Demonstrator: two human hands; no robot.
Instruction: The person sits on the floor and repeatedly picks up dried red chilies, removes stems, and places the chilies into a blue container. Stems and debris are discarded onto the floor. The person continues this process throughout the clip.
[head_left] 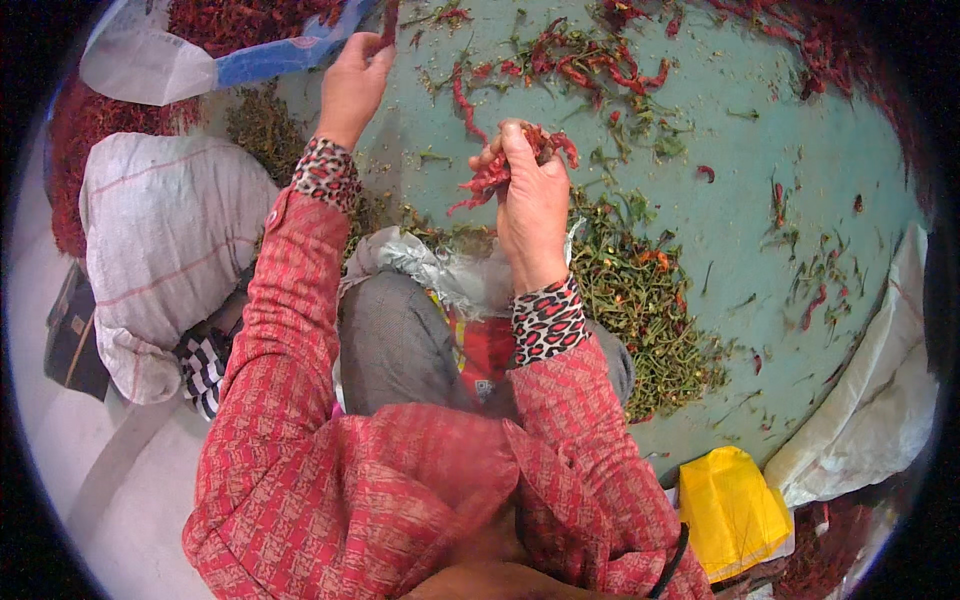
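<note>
My right hand (pixel 534 200) is closed around a bunch of dried red chili peppers (pixel 490 180), their wrinkled ends poking out past the fingers. Farther off and to the left, my left hand (pixel 354 88) pinches a dark red dried chili (pixel 390 20) at its fingertips, beside a blue and white plastic sheet. More loose dried chilies (pixel 590 70) lie scattered on the greenish table beyond the right hand. A heap of green and brown chili stems (pixel 655 320) spreads to the right of my right forearm.
A bulging whitish woven sack (pixel 170 240) sits at left, with a red chili pile (pixel 110 150) behind it. The blue and white sheet (pixel 260 62) crosses the far left. A yellow bag (pixel 730 512) and a white woven sheet (pixel 860 410) line the near right edge.
</note>
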